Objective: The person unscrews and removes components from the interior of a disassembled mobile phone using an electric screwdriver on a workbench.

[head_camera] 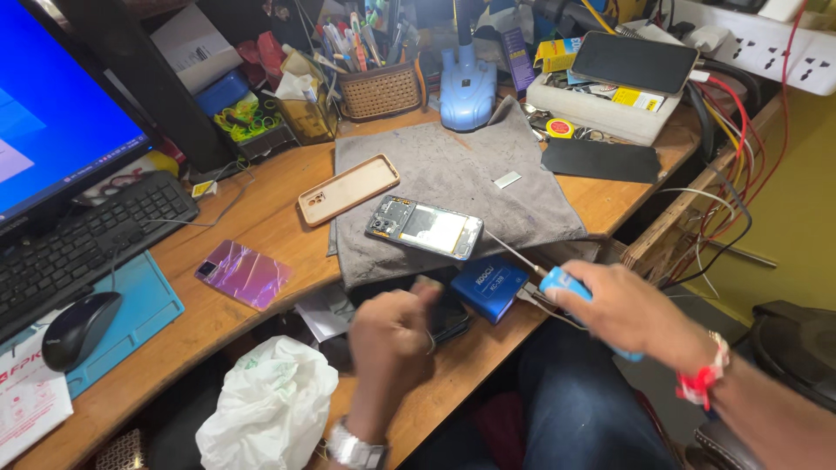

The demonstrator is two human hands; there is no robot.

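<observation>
One opened phone (425, 228) lies back-up on grey cloth (453, 165), near desk edge. Right hand (631, 311) grips blue-handled screwdriver (557, 280), tip touching phone's right end. Left hand (392, 331) blurred, curled over dark phone (448, 318); grip cannot be told. Blue box (489, 289) between hands. Tan case (348, 189) left of cloth; purple back cover (244, 274) further left.

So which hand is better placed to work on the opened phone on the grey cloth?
Probably the right hand: it holds the blue-handled screwdriver with the tip at the opened phone. The left hand is blurred over a dark item near the table edge.
</observation>
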